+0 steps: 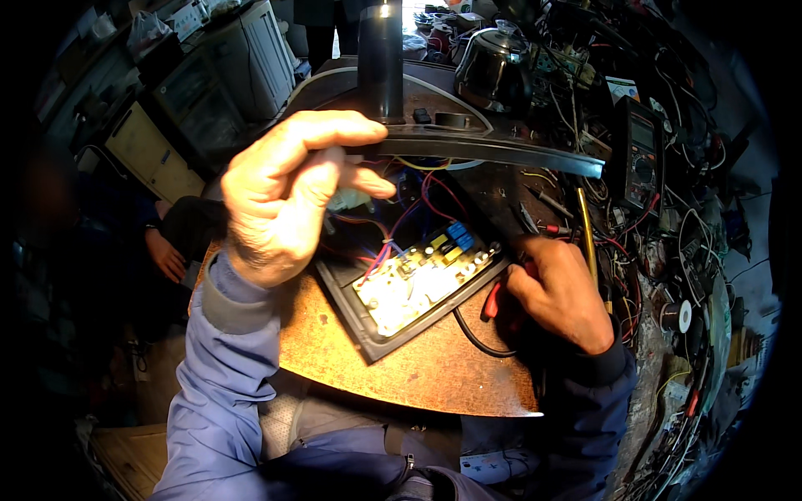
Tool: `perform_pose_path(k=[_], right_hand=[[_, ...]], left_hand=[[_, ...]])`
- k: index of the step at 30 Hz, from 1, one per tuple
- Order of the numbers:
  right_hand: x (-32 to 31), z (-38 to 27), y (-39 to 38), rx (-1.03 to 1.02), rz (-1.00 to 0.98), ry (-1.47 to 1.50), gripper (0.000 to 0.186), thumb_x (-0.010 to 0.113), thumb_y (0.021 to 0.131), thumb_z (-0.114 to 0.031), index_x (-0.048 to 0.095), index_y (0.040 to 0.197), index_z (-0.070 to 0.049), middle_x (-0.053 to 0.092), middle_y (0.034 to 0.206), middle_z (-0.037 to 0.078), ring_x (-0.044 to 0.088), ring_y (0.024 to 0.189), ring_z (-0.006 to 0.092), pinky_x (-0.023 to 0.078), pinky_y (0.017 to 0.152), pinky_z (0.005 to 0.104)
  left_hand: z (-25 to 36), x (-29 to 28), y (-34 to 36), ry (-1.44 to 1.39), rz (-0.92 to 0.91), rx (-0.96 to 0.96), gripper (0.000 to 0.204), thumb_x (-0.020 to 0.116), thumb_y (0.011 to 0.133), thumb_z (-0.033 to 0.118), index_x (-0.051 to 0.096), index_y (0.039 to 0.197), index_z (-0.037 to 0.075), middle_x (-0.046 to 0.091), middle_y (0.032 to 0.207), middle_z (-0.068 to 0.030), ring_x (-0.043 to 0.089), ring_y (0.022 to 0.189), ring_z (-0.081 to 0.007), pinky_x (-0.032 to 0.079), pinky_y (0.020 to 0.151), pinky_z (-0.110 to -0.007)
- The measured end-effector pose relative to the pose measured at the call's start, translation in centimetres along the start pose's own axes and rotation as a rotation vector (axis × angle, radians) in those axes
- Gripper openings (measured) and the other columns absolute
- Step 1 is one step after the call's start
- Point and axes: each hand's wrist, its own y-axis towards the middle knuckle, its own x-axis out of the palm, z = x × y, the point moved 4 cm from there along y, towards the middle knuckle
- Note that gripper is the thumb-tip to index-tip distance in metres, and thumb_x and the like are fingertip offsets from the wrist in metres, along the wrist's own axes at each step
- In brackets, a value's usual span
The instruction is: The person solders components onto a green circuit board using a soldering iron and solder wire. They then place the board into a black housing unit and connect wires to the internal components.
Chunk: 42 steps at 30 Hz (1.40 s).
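My left hand [280, 200] is raised over the table, its thumb and fingers closed on the end of a long dark panel [493, 152], seen nearly edge-on. Below it lies an open black housing [368, 344], tilted on the tabletop. Inside is a brightly lit circuit board [409, 292] with blue and yellow components, and red and blue wires [388, 238] run to its shaded far part. At the housing's right corner, my right hand [564, 292] is curled round a red-handled tool [494, 301]; the fingers hide most of it.
A black cord [480, 341] curves beside the housing on the brown table [334, 351]. To the right are a multimeter [642, 154], a solder spool [677, 316] and tangled wires. A dark post [380, 67] and shiny kettle [494, 71] stand behind. Another person's hand [165, 255] shows at left.
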Motion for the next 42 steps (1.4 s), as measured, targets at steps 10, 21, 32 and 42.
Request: perform_pose_path(k=[10,21,32,42], right_hand=[[4.3,-4.0,-2.9,-0.387,-0.113,-0.011,0.033,0.069,0.091,-0.016,0.062,0.115,0.006,0.061,0.064,0.021,0.062,0.056,0.042,0.049,0.053,0.0502],[5.0,-5.2,-3.4,-0.392,-0.18,0.039,0.027,0.067,0.092,-0.015,0.064,0.106,0.008,0.062,0.064,0.022,0.065,0.058,0.0435,0.051,0.054,0.0521],[-5.4,1.9,-1.9,0.141,0.316,0.773,0.016,0.067,0.1,-0.018,0.068,0.096,-0.002,0.057,0.064,-0.004,0.048,0.052,0.0039,0.035,0.05,0.0213],[-10.0,1.7,0.4,0.113,0.353,-0.047,0.015,0.075,0.089,-0.008,0.074,0.098,0.005,0.071,0.077,0.014,0.067,0.07,0.0187,0.052,0.065,0.0339]], left_hand=[[0.7,-5.5,-0.8,0.204,0.131,-0.153,0.026,0.049,0.104,-0.005,0.071,0.117,-0.008,0.073,0.116,-0.0192,0.077,0.084,-0.0225,0.065,0.075,-0.031],[0.4,-7.5,-1.5,0.229,0.182,-0.151,0.027,0.049,0.102,-0.006,0.072,0.114,-0.009,0.074,0.113,-0.019,0.076,0.083,-0.0212,0.065,0.073,-0.03],[0.1,-6.8,-1.6,0.212,0.274,-0.104,0.027,0.048,0.102,-0.009,0.072,0.112,-0.007,0.074,0.113,-0.0168,0.075,0.088,-0.02,0.066,0.075,-0.031],[-0.2,-7.4,-1.8,0.25,0.268,-0.105,0.025,0.049,0.103,-0.006,0.072,0.111,-0.007,0.071,0.115,-0.0166,0.073,0.092,-0.0208,0.066,0.071,-0.031]])
